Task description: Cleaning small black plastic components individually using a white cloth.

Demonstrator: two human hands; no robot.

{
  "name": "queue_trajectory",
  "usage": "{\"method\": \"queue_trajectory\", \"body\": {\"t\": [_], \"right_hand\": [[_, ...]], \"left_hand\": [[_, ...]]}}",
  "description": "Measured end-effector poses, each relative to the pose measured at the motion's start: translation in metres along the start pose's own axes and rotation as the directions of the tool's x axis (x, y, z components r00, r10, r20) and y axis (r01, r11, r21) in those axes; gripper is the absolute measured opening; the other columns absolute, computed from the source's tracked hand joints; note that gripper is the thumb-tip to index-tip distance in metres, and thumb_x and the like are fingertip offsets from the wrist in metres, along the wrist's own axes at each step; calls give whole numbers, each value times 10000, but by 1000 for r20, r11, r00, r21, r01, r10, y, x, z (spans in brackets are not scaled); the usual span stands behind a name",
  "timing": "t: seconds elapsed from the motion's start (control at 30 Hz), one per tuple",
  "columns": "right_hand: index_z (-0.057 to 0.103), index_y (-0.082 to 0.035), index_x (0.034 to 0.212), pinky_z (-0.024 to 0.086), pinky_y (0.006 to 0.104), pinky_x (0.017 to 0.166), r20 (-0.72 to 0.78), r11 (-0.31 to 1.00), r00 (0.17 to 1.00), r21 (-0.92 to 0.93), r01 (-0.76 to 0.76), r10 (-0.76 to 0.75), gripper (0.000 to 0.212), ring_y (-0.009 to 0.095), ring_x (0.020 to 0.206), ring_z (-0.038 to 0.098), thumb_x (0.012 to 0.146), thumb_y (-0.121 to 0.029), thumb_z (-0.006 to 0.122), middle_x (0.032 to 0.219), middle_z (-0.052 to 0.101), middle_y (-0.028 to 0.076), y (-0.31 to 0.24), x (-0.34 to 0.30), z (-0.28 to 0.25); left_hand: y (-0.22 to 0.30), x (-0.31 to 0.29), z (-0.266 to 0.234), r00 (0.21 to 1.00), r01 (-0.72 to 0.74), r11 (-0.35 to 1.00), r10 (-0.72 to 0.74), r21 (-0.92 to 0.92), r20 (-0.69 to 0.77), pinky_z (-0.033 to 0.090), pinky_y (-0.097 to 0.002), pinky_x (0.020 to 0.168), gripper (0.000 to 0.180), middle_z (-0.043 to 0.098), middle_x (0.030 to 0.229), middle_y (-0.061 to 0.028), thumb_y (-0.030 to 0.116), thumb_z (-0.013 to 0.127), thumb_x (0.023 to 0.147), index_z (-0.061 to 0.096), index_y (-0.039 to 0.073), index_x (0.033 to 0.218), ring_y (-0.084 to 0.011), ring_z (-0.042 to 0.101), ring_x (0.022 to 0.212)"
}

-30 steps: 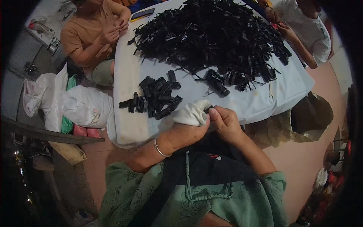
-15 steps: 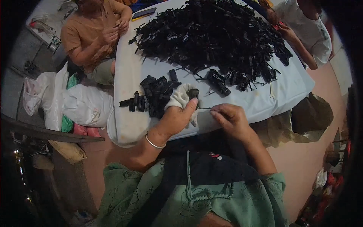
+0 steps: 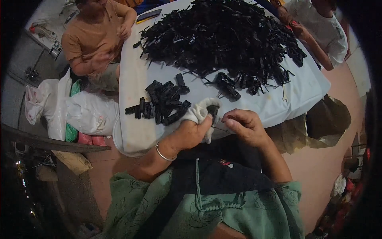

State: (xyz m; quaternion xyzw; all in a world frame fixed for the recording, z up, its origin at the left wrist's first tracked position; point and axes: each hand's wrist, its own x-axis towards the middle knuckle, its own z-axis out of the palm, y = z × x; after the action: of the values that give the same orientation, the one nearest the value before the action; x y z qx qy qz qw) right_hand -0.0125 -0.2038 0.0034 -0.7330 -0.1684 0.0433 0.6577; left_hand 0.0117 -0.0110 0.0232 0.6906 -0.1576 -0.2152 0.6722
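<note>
Over the near edge of the table, my left hand (image 3: 193, 131) is closed around a small black plastic part (image 3: 213, 112). A white cloth (image 3: 197, 112) is wrapped about its fingers, hiding much of the part. Just to the right, my right hand (image 3: 248, 125) is closed in a pinch, its fingertips a short way from the black part. What the pinch holds, if anything, is too small to make out. Left of the cloth lies a small group of black plastic parts (image 3: 161, 97). A few larger black pieces (image 3: 227, 85) lie beyond my hands.
A big heap of black parts with thin stems (image 3: 223, 36) covers the far table (image 3: 133, 79). A small wrench (image 3: 284, 93) lies at the right, a phone (image 3: 149, 15) at the far left. Co-workers sit at both far sides. White bags (image 3: 91, 111) stand left.
My left hand has moved slightly right and down with the black part, closer to my right hand. The thin rod seen at my right fingertips no longer shows. The left co-worker's hands have moved apart.
</note>
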Motion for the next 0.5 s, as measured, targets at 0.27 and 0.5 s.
{"method": "queue_trajectory", "body": {"t": [0.27,0.5], "right_hand": [[553,-9,785,363,231,504,-131,909,940,-326,260,-316,96,76,554,439,759,-54,634,655,511,17,3,3,7],[513,-14,765,349,240,492,-259,970,955,-226,87,-146,131,91,540,398,808,-99,604,614,451,42,-1,1,19]], "left_hand": [[-5,-3,0,988,-36,998,29,43,149,435,-216,624,349,553,840,-16,75,417,867,401,18,1211,-73,500,681],[-5,1,0,981,100,960,-52,-261,185,421,-211,494,300,530,788,-38,62,438,857,412,14,1152,-63,487,574]]}}
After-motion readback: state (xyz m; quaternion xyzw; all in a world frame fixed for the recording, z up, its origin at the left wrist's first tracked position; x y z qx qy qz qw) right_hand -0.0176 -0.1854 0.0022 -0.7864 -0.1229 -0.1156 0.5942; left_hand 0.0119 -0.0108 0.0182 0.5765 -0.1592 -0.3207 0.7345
